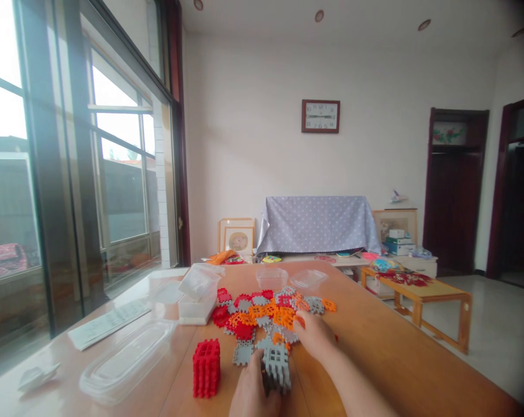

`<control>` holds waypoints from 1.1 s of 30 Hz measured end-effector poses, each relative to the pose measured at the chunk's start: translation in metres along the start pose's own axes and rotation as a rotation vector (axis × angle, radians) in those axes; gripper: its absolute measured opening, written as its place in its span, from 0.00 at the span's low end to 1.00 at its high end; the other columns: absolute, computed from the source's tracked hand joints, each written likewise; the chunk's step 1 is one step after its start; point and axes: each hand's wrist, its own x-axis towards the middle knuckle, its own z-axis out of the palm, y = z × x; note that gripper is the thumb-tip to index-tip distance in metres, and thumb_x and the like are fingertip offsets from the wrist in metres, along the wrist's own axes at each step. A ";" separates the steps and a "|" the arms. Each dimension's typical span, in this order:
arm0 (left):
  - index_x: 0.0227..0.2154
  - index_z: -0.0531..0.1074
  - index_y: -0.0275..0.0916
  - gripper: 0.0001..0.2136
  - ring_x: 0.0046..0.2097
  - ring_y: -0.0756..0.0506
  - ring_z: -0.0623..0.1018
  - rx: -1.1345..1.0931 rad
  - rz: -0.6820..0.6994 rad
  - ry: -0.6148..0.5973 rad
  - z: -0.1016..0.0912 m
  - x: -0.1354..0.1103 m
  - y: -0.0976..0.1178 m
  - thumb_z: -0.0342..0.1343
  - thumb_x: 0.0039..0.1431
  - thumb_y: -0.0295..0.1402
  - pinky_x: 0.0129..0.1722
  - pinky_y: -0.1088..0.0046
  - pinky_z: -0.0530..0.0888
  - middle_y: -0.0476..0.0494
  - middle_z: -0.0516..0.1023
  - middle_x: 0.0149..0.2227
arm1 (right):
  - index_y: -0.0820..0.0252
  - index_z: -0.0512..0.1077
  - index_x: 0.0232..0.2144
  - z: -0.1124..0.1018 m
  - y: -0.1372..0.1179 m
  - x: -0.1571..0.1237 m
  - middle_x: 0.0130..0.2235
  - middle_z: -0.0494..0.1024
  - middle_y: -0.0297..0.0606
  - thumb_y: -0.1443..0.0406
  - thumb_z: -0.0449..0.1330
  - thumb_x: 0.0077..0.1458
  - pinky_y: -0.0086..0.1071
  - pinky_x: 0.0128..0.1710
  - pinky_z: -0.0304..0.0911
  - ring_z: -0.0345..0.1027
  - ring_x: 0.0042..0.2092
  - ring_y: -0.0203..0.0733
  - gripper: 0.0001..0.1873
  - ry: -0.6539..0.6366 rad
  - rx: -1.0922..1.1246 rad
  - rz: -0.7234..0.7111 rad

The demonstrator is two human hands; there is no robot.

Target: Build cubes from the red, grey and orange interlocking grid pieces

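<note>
My left hand (pixel 251 389) grips a stack of grey interlocking plastic tiles (pixel 277 366) standing on the wooden table (pixel 388 353). My right hand (pixel 316 336) reaches into a loose pile of red, orange and grey tiles (pixel 268 313), fingers curled on the pieces; what it holds I cannot make out. A finished stack of red tiles (pixel 206 368) stands to the left of the grey stack. A single grey tile (pixel 243 353) lies flat between the stacks.
Clear plastic containers (pixel 196 298) and a long clear lid (pixel 125 359) lie on the table's left, with a printed sheet (pixel 108 323). Two small clear tubs (pixel 270 278) sit behind the pile. A low wooden bench (pixel 418 289) stands on the floor to the right.
</note>
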 end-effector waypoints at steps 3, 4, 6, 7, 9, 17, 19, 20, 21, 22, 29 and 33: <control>0.61 0.58 0.37 0.33 0.58 0.44 0.74 -0.007 -0.029 0.000 -0.003 -0.001 0.003 0.52 0.49 0.20 0.55 0.77 0.65 0.37 0.75 0.55 | 0.51 0.75 0.45 -0.008 0.014 0.004 0.41 0.82 0.39 0.58 0.52 0.60 0.32 0.41 0.61 0.73 0.44 0.46 0.15 0.037 0.041 0.053; 0.61 0.59 0.37 0.34 0.58 0.43 0.74 -0.013 -0.039 -0.002 -0.004 -0.001 0.004 0.52 0.48 0.21 0.56 0.76 0.65 0.37 0.75 0.55 | 0.51 0.75 0.44 -0.011 0.019 0.005 0.40 0.82 0.39 0.59 0.51 0.61 0.32 0.40 0.61 0.74 0.43 0.45 0.15 0.048 0.062 0.071; 0.62 0.59 0.37 0.34 0.57 0.42 0.74 -0.023 -0.044 -0.007 -0.007 -0.002 0.007 0.52 0.47 0.21 0.56 0.76 0.65 0.37 0.76 0.55 | 0.51 0.75 0.43 -0.014 0.027 0.006 0.40 0.82 0.39 0.59 0.50 0.60 0.32 0.40 0.62 0.74 0.43 0.45 0.15 0.063 0.114 0.099; 0.62 0.59 0.37 0.35 0.57 0.42 0.74 -0.026 -0.045 -0.010 -0.008 -0.002 0.008 0.52 0.47 0.22 0.56 0.76 0.65 0.37 0.76 0.55 | 0.52 0.75 0.44 -0.016 0.030 0.007 0.41 0.82 0.39 0.59 0.50 0.60 0.32 0.40 0.63 0.75 0.43 0.45 0.16 0.067 0.146 0.108; 0.62 0.59 0.37 0.35 0.57 0.43 0.74 -0.025 -0.046 -0.014 -0.009 -0.003 0.009 0.52 0.46 0.22 0.55 0.76 0.65 0.38 0.76 0.54 | 0.54 0.74 0.45 -0.017 0.035 0.007 0.42 0.82 0.40 0.59 0.49 0.60 0.32 0.41 0.64 0.75 0.44 0.45 0.18 0.064 0.221 0.122; 0.62 0.58 0.36 0.35 0.56 0.43 0.75 -0.010 -0.050 -0.010 -0.011 -0.005 0.012 0.51 0.47 0.21 0.55 0.76 0.66 0.37 0.77 0.54 | 0.60 0.71 0.51 -0.014 0.030 0.004 0.48 0.80 0.45 0.56 0.48 0.60 0.36 0.42 0.69 0.76 0.47 0.48 0.24 0.014 0.489 0.147; 0.62 0.59 0.36 0.34 0.56 0.43 0.75 -0.009 -0.042 -0.009 -0.011 -0.005 0.013 0.51 0.48 0.21 0.55 0.76 0.66 0.37 0.77 0.54 | 0.58 0.66 0.58 -0.010 0.023 0.002 0.55 0.76 0.46 0.53 0.48 0.61 0.37 0.42 0.70 0.74 0.50 0.48 0.28 -0.021 0.625 0.129; 0.62 0.59 0.36 0.34 0.56 0.43 0.75 -0.008 -0.038 -0.010 -0.011 -0.006 0.013 0.51 0.48 0.21 0.55 0.77 0.66 0.37 0.77 0.53 | 0.57 0.62 0.62 -0.006 0.020 0.002 0.58 0.73 0.46 0.52 0.49 0.61 0.38 0.44 0.71 0.73 0.52 0.48 0.30 -0.050 0.724 0.113; 0.62 0.59 0.36 0.34 0.56 0.43 0.75 -0.008 -0.034 -0.013 -0.012 -0.006 0.013 0.51 0.48 0.21 0.54 0.77 0.66 0.37 0.77 0.53 | 0.56 0.58 0.64 -0.003 0.017 0.001 0.60 0.71 0.47 0.50 0.50 0.61 0.40 0.46 0.71 0.71 0.55 0.49 0.33 -0.080 0.826 0.091; 0.62 0.59 0.36 0.34 0.56 0.44 0.75 -0.009 -0.029 -0.016 -0.012 -0.006 0.013 0.51 0.48 0.21 0.54 0.77 0.66 0.38 0.77 0.52 | 0.55 0.56 0.66 0.000 0.014 0.002 0.61 0.69 0.48 0.48 0.51 0.60 0.42 0.50 0.69 0.69 0.57 0.49 0.36 -0.103 0.913 0.062; 0.61 0.59 0.36 0.33 0.57 0.44 0.74 -0.016 -0.032 0.009 -0.011 -0.008 0.013 0.51 0.48 0.21 0.55 0.77 0.66 0.38 0.76 0.54 | 0.56 0.69 0.55 -0.002 0.023 0.003 0.55 0.75 0.47 0.58 0.54 0.57 0.43 0.56 0.63 0.69 0.56 0.49 0.24 0.062 0.504 0.016; 0.61 0.60 0.38 0.33 0.58 0.44 0.74 -0.030 -0.022 0.011 -0.011 -0.009 0.013 0.51 0.48 0.21 0.55 0.76 0.66 0.39 0.76 0.55 | 0.54 0.75 0.43 -0.012 0.028 -0.013 0.46 0.78 0.40 0.62 0.62 0.49 0.39 0.51 0.63 0.70 0.49 0.48 0.16 -0.004 0.239 -0.071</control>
